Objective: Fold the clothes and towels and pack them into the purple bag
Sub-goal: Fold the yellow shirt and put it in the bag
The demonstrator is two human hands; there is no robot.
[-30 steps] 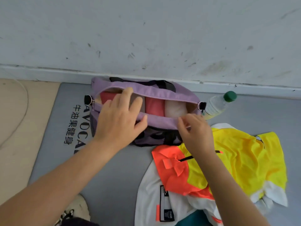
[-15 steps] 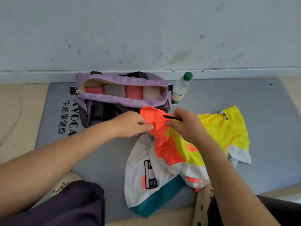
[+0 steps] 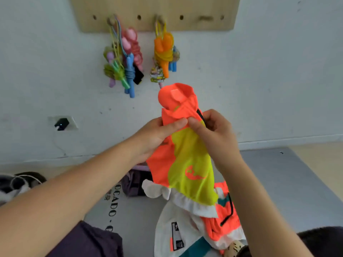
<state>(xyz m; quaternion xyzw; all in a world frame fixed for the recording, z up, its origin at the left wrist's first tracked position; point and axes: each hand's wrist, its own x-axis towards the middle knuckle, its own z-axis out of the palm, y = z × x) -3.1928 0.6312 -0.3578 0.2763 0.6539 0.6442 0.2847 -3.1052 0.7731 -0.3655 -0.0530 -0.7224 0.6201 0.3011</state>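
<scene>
Both hands hold the orange and yellow jacket up in front of the wall, left hand and right hand pinching it just below the collar, its hem trailing on the grey mat. It looks thin, light and slippery; gripping the shoulder seams should spread it flat
</scene>
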